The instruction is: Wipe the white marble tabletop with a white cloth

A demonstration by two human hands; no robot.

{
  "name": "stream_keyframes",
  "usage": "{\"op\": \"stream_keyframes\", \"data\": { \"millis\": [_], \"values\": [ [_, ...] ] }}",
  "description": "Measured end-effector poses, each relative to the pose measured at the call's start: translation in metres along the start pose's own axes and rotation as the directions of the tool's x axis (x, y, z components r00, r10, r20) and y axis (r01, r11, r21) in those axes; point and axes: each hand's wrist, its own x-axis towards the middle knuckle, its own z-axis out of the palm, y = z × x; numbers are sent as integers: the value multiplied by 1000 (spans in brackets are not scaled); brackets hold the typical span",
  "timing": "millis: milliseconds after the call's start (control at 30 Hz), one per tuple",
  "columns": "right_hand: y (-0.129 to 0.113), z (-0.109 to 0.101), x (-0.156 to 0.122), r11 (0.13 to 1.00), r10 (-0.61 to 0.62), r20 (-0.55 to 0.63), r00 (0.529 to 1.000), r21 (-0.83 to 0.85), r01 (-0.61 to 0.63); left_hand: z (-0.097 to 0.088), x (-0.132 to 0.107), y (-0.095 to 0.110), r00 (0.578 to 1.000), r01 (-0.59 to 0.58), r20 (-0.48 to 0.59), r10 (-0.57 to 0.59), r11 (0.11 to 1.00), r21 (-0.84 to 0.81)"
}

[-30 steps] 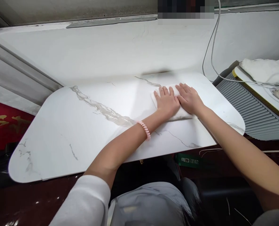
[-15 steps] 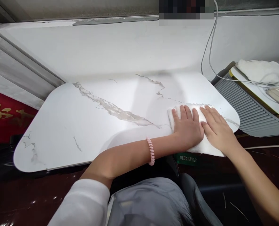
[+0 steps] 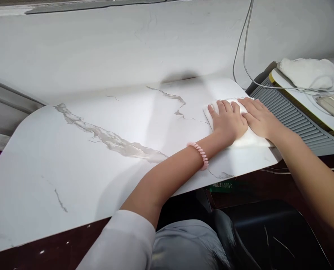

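Observation:
A folded white cloth (image 3: 248, 139) lies flat on the right part of a white marble-patterned tabletop (image 3: 79, 180). On the cloth's left part rests my left hand (image 3: 229, 122), palm down with the fingers stretched out and slightly apart. Beside it, my right hand (image 3: 259, 117) presses flat on the cloth too, its fingers extended and its thumb close to my left hand. Some of the cloth is hidden under both hands. A pink coiled band (image 3: 199, 153) circles my left wrist.
A white wall (image 3: 99, 52) runs along the table's back edge, with grey cables (image 3: 244, 45) hanging at the right. Right of the table stands a ribbed grey cabinet (image 3: 299, 116) with a crumpled white towel (image 3: 310, 73) on top. A black seat (image 3: 274, 225) is below.
Both hands and the cloth have moved away from me across the tabletop toward its far right corner, leaving the front edge behind. The camera view has also shifted to the right.

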Motion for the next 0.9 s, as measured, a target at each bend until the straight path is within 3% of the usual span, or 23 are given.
{"op": "stream_keyframes", "data": {
  "millis": [100, 267, 500, 700, 900],
  "values": [
    [6, -4, 30, 994, 49, 57, 997, 97, -54, 2, 32, -4, 999, 34, -4, -34, 999, -13],
    [19, -3, 75, 981, 52, 46, 998, 186, -59, 8, 79, -12, 997, 64, -36, -64, 998, -6],
    [34, 2, 126, 973, 42, 50, 998, 224, -52, 7, 123, -27, 994, 87, -58, -88, 996, -16],
    [38, 5, 147, 965, 45, 35, 998, 255, -52, 8, 144, -35, 995, 81, -63, -82, 997, -14],
    [32, 5, 136, 973, 36, 10, 999, 229, -37, 7, 138, -35, 995, 81, -56, -81, 997, 13]
  ]
}}
